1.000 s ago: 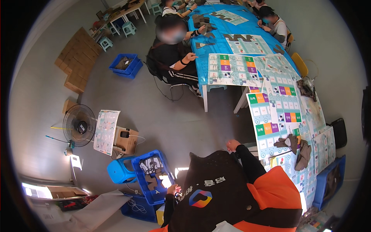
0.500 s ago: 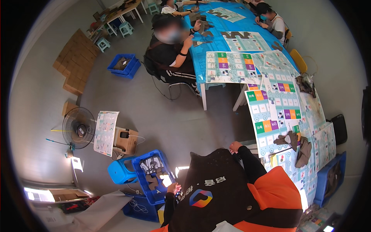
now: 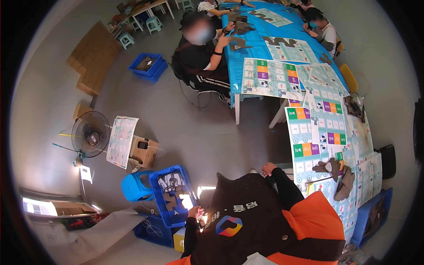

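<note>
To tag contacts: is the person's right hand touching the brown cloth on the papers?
No, the right hand is left of the brown cloth, with a gap between.

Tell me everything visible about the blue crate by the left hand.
The blue crate is open-topped, rectangular and plastic-looking, sitting upright; its support is hidden. Inside lie grey-brown, fabric-like pieces, with white-and-dark ones at the far end. A blue stool stands close on its left. Whether the left hand touches it is unclear.

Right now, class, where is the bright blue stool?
The bright blue stool stands at the lower left of the head view, immediately left of the blue crate near the left hand.
</note>
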`<control>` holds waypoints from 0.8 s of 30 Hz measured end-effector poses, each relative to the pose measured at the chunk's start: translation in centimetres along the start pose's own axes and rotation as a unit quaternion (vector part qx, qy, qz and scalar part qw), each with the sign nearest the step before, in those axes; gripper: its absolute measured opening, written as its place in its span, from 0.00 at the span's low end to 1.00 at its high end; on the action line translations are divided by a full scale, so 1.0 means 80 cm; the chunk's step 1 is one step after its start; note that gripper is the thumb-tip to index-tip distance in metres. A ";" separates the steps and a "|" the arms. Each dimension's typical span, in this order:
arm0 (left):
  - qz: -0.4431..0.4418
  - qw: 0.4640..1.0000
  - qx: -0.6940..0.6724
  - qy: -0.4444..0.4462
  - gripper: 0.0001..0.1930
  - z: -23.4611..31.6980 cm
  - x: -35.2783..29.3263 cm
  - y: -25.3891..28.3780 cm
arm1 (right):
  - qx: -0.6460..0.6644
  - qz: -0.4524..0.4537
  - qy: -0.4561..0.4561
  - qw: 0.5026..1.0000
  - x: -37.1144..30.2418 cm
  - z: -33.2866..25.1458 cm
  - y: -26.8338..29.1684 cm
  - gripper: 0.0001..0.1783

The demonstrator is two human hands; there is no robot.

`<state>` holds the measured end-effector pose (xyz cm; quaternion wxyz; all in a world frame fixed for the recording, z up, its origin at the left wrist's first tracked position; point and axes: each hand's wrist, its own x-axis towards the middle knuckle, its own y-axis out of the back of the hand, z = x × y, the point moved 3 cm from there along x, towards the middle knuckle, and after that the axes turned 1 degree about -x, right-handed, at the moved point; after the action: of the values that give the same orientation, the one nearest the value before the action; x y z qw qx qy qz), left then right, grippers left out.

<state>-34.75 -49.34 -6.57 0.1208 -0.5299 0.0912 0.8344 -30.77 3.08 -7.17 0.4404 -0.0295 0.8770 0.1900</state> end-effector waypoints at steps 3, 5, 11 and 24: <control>0.045 0.998 0.030 0.018 0.13 0.001 -0.020 -0.018 | -0.037 -0.005 0.030 0.999 0.014 0.006 0.002 0.14; 0.040 0.998 0.048 0.016 0.14 -0.007 -0.024 -0.020 | -0.064 0.000 0.056 0.996 0.018 0.000 0.004 0.14; 0.010 0.994 0.098 -0.050 0.17 -0.022 -0.025 -0.019 | -0.074 -0.001 0.071 0.995 0.024 -0.013 0.008 0.15; 0.072 0.896 0.150 -0.411 0.14 -0.100 0.064 0.028 | -0.139 0.356 0.459 0.802 -0.134 -0.320 0.121 0.10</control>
<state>-30.61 -53.15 -14.54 0.1654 -0.1069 0.1957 0.9607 -45.80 1.62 18.05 -0.1210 0.1397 0.8898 0.4172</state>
